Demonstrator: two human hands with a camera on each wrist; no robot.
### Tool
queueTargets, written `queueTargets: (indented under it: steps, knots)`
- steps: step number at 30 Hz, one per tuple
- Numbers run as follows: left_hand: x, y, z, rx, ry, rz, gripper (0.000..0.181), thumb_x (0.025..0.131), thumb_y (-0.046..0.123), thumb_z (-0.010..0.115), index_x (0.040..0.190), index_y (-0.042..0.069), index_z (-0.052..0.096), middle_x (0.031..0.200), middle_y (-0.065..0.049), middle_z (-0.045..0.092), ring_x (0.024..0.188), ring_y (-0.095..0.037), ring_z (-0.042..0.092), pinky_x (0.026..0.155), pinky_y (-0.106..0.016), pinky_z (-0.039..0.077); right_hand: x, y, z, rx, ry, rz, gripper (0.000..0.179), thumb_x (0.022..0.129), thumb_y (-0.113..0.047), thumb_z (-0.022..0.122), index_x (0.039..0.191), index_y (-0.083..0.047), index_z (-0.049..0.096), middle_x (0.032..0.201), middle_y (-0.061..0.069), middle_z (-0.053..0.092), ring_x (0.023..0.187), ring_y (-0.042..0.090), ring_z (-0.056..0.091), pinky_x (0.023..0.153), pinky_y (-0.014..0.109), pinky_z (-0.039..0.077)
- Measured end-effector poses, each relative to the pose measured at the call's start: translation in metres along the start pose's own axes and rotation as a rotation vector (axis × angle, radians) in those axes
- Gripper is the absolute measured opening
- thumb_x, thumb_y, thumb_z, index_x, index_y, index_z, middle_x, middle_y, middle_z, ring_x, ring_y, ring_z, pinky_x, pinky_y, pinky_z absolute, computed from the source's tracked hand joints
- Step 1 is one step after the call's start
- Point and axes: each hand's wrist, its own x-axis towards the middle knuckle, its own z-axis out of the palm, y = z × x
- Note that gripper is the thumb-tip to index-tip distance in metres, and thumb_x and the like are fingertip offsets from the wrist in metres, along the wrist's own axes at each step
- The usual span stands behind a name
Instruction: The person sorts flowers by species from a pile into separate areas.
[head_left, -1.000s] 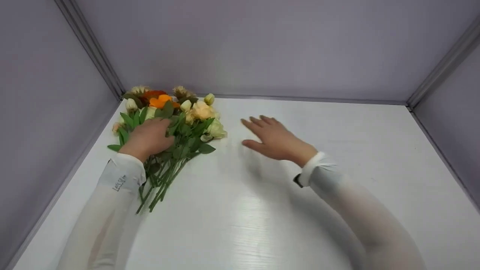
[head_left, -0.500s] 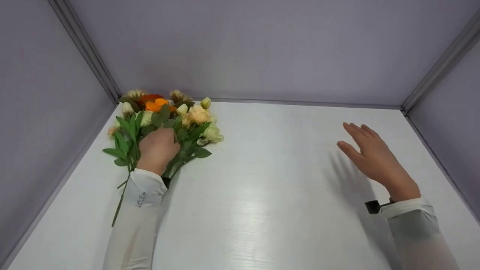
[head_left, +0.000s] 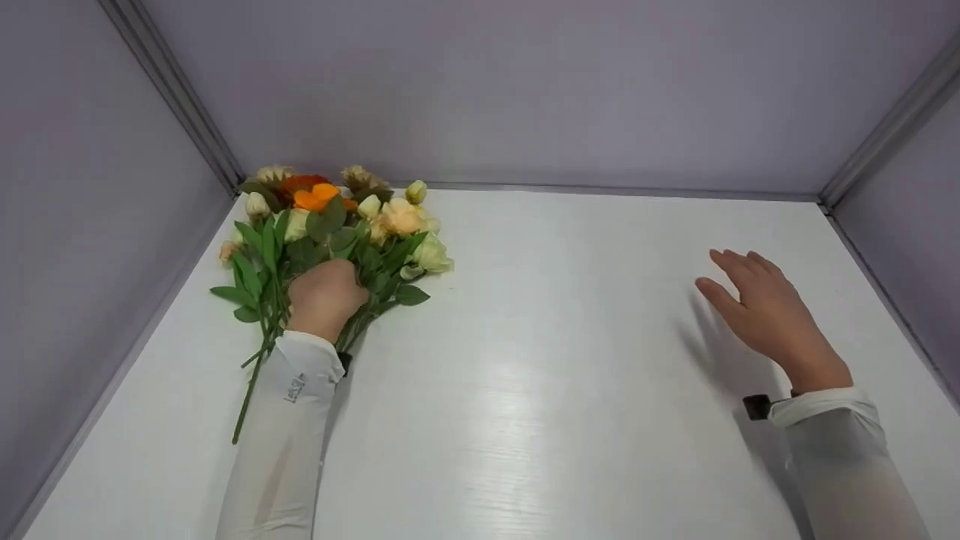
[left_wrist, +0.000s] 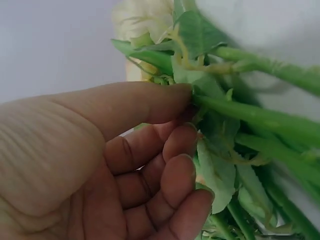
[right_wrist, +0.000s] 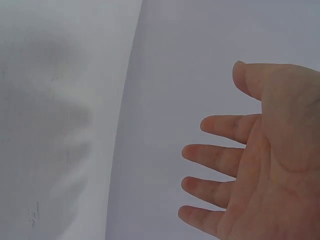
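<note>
A bunch of flowers (head_left: 401,217) lies on the table's left side, blooms toward the back wall and stems toward the person. Its blooms are cream, peach, pale green and orange, among green leaves. My left hand (head_left: 324,292) is over the middle of the bunch. In the left wrist view, its thumb and index finger pinch a green flower stem (left_wrist: 260,117) close to the leaves, with the other fingers curled. The exact grip is partly hidden. Held above the table at the right, my right hand (head_left: 776,322) has its fingers spread and holds nothing.
The white table (head_left: 525,337) has a grey panel wall (head_left: 525,90) behind it and panels at both sides. One longer stem (head_left: 246,401) sticks out toward the person beside the left sleeve.
The right hand has moved far to the right from mid-table. My left hand has shifted slightly right, and its fingers have closed among the stems. The flowers remain in place.
</note>
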Motion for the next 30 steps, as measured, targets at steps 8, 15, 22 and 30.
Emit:
queueTargets:
  steps: [8, 15, 22, 30]
  knots:
    - [0.002, -0.003, -0.002, -0.135, 0.0, 0.011, 0.03, 0.097, 0.017, 0.062, 0.068, 0.011, 0.053, 0.061, -0.002, 0.041, 0.055, -0.021, 0.047, 0.051, -0.034, 0.036, 0.002, -0.003, 0.004, -0.02, -0.005, -0.008, 0.075, 0.106, -0.059, 0.042, 0.16, -0.008, 0.032, 0.164, 0.024, 0.025, 0.153, 0.048, 0.007, 0.116, 0.071, 0.009]
    - [-0.01, -0.006, -0.018, -0.365, 0.022, 0.085, 0.04, 0.098, 0.019, 0.061, 0.061, 0.015, 0.045, 0.055, 0.002, 0.033, 0.049, -0.017, 0.035, 0.054, -0.034, 0.035, 0.002, -0.006, 0.005, -0.026, -0.007, -0.006, 0.075, 0.106, -0.059, 0.041, 0.16, -0.007, 0.033, 0.164, 0.025, 0.026, 0.153, 0.047, 0.007, 0.116, 0.07, 0.008]
    - [-0.02, 0.009, -0.029, -0.606, 0.021, 0.161, 0.03, 0.101, 0.034, 0.064, 0.108, 0.005, 0.069, 0.094, -0.012, 0.068, 0.084, -0.032, 0.067, 0.075, -0.042, 0.054, 0.002, -0.01, 0.005, -0.009, 0.015, -0.014, 0.073, 0.106, -0.058, 0.042, 0.159, -0.008, 0.036, 0.164, 0.023, 0.027, 0.153, 0.045, 0.009, 0.116, 0.07, 0.011]
    - [-0.016, 0.046, -0.023, -0.96, 0.011, 0.294, 0.036, 0.097, 0.037, 0.072, 0.114, 0.006, 0.071, 0.109, -0.018, 0.067, 0.087, -0.029, 0.07, 0.083, -0.041, 0.059, 0.003, -0.022, 0.009, 0.016, 0.036, -0.038, 0.07, 0.106, -0.056, 0.044, 0.156, -0.008, 0.042, 0.163, 0.019, 0.031, 0.153, 0.041, 0.013, 0.115, 0.069, 0.016]
